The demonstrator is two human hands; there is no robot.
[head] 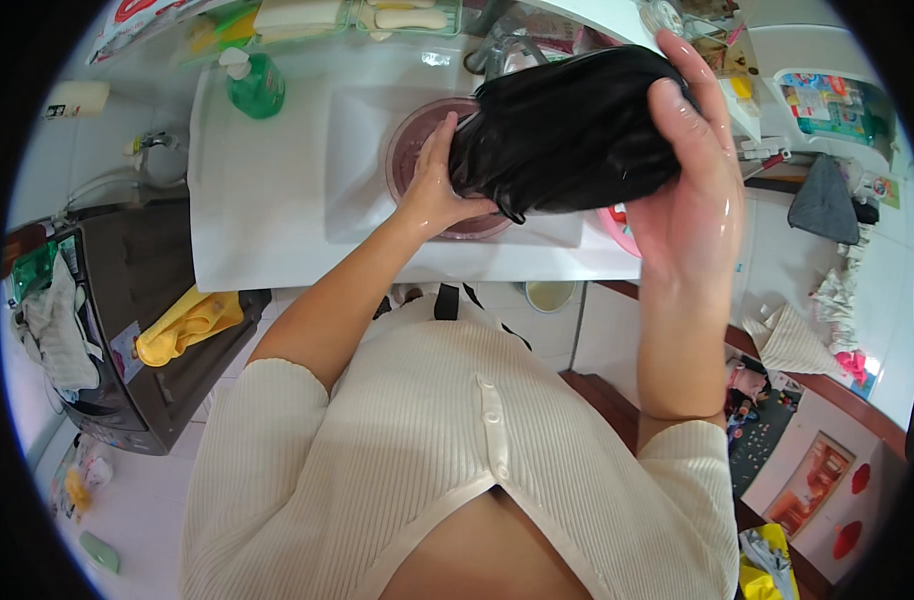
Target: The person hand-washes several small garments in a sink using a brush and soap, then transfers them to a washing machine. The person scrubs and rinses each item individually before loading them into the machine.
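Between my hands a wet black cloth [569,135], bunched or stretched into a long bundle, is held above the sink. My left hand [442,176] grips its left end, thumb below and fingers behind. At the right end my right hand [689,135] holds it, palm facing it, fingers bent around its edge; the skin is wet and shiny. Under the cloth a round mauve basin [408,142] rests in the white sink [262,195], partly hidden. Behind the cloth stands a metal faucet [502,45], its spout partly covered.
A green soap pump bottle [256,86] stands at the sink's back left, near soap trays [408,19]. A pink container [622,229] is partly hidden under my right hand. To the left, a yellow cloth [190,326] lies on a dark appliance [141,255]. A grey cloth [824,199] hangs at right.
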